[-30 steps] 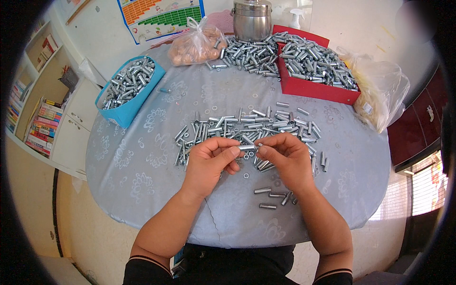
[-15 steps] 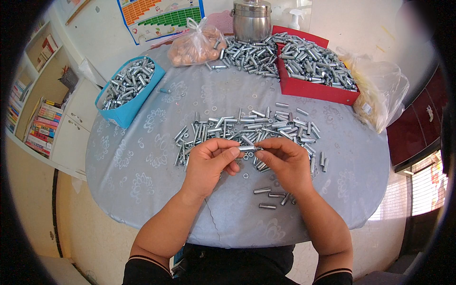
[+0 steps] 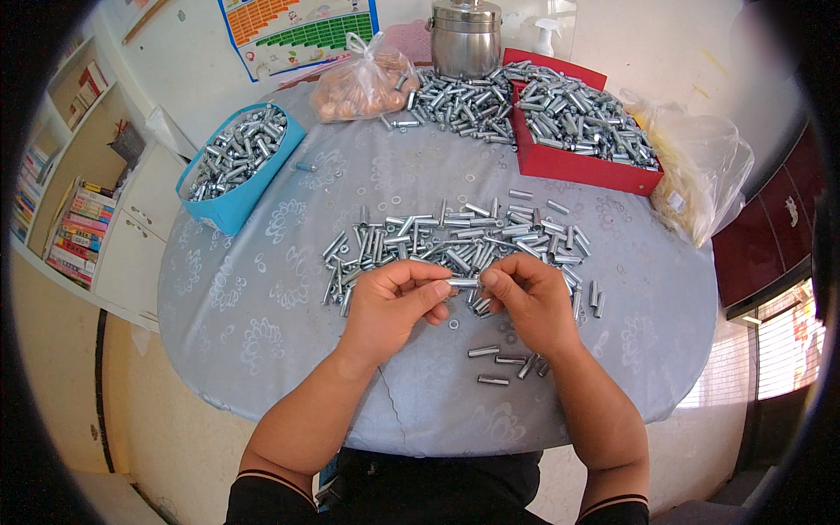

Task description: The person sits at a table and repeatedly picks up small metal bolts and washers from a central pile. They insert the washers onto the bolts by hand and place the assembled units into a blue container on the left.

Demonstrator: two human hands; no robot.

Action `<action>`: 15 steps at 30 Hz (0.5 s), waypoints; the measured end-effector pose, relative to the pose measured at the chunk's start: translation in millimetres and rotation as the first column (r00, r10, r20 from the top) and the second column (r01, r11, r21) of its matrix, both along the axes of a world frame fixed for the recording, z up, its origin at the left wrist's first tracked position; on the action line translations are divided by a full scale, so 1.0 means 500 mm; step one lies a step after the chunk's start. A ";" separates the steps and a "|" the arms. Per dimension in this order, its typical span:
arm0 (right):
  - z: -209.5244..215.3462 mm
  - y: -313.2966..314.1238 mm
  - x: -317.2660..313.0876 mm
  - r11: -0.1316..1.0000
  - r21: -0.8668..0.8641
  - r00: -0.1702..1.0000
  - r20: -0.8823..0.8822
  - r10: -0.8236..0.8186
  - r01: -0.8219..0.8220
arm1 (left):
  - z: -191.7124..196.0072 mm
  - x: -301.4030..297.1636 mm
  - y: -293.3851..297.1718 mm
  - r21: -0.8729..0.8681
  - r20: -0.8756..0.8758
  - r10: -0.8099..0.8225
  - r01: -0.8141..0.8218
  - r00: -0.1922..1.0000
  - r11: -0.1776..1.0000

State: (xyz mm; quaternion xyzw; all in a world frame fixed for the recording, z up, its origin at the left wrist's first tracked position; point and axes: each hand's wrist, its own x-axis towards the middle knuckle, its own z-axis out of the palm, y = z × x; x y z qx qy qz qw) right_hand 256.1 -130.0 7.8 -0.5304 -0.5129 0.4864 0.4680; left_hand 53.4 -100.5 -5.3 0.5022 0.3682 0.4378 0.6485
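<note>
A shiny metal expansion bolt (image 3: 463,283) lies level between my two hands, above the middle of the table. My left hand (image 3: 396,302) pinches its left end between thumb and fingers. At the right end, the thumb and fingertips of my right hand (image 3: 528,297) are closed round the tip and hide it. Behind and beneath both hands spreads a loose pile of metal sleeves and bolts (image 3: 472,232). A few separate sleeves (image 3: 511,359) lie by my right wrist. Small nuts and washers (image 3: 453,324) are scattered around the pile.
A blue box (image 3: 236,210) of assembled bolts stands at the left. At the far right is a red box (image 3: 586,172) heaped with bolts, beside a plastic bag (image 3: 709,175). Another heap, a tied bag of round brown things (image 3: 359,92) and a steel pot (image 3: 466,44) are at the back.
My right fingers have shifted slightly at the right end of the bolt, and more of its bright barrel shows. My left hand keeps its pinch, moved slightly right and down.
</note>
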 end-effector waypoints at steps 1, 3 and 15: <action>-0.001 0.001 0.000 1.000 -0.006 1.000 -0.006 0.004 -0.004 | 0.001 0.001 -0.001 -0.007 0.003 0.003 -0.003 1.000 1.000; -0.006 0.002 -0.001 1.000 0.019 0.999 -0.037 0.010 -0.010 | 0.002 0.003 -0.001 -0.019 0.017 0.012 -0.012 1.000 1.000; 0.019 -0.007 -0.003 0.997 -0.071 0.987 0.159 0.031 -0.020 | 0.004 0.003 -0.005 -0.029 0.032 0.014 -0.013 0.999 0.999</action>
